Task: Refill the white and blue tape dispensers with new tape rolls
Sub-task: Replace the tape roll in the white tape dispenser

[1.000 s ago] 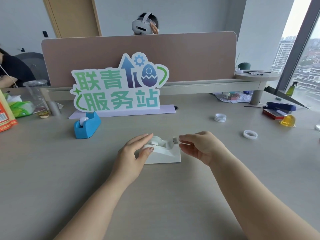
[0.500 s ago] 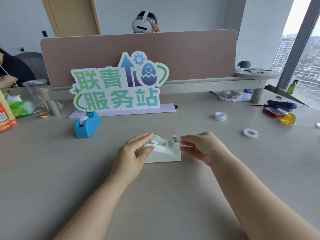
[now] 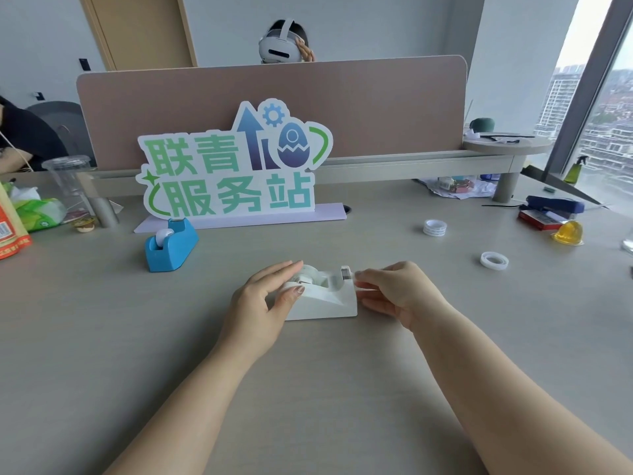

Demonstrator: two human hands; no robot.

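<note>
Barely anything has moved vs a sec ago: both hands sit on the white dispenser (image 3: pixel 320 298) as before, and the view is a touch lower.

Nearest, mid-desk (image 3: pixel 308 389): left hand (image 3: pixel 262 298) lies flat over the roll end of the white dispenser, fingers straight, grip wide and pressing rather than holding anything. Right hand (image 3: pixel 394 291) is at the cutter end, fingertips (image 3: pixel 359 276) pinched narrow just beside the blade; prob. on the tape's free end, but the tape is too clear to see, so can't tell for sure.

Step in hand, my read: a clear roll (image 3: pixel 313 273) already sits in the white one; the tape end is being drawn over the cutter. Next move calls for steadying the base w/ the left hand, pulling the end onto the teeth & pressing it down, then turning to the blue one.

Farther right: single loose tape roll (image 3: pixel 494 260), then a small stack of rolls (image 3: pixel 435 228), approx 3, hard to count.

Farther left: blue dispenser (image 3: pixel 170 246), near the sign (image 3: pixel 233 166), w/ a white hub in its slot; can't tell if tape is on it.

Count: dispensers 2 (1 white, 1 blue); hands 2.
</note>
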